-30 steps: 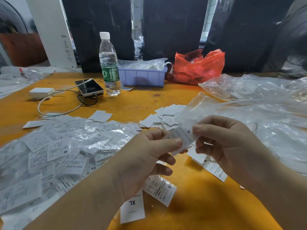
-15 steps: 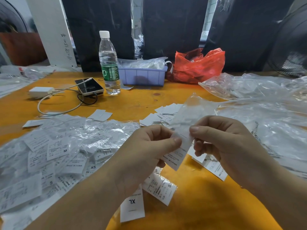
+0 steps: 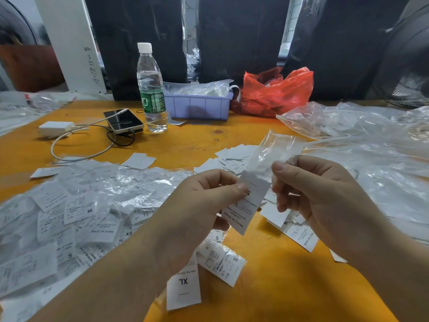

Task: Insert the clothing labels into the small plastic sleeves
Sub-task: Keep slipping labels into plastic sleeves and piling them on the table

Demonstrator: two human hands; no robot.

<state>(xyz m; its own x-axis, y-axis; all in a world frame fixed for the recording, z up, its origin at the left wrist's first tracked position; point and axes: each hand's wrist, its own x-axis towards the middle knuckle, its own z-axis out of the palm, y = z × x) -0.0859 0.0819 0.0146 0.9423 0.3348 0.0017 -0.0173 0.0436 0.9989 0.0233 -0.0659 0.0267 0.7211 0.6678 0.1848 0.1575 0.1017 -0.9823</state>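
Left hand: the left hand, at about 6 o'clock from the table's middle, pinches the white size-S clothing label between thumb and curled forefinger near the label's upper left edge.
Right hand: the right hand, at 3 o'clock from the left hand, has thumb and fingers curled round the lower end of the small clear plastic sleeve.
Label: held above the orange wooden table, tilted, its top end at the sleeve's lower opening; most of its printed length hangs out below. Whether the tip is inside I cannot tell.
Sleeve: rises toward 12 o'clock from the right thumb, crumpled and see-through.
Filled pile: at 9 o'clock, a spread of labels already in sleeves.
Loose labels: a white heap just behind the hands; a white XL label at 6 o'clock.
Far edge: at 12 o'clock, a clear water bottle with white cap, a lilac plastic tray, a red plastic bag.
Left back: at 10 o'clock, a phone with white charger.
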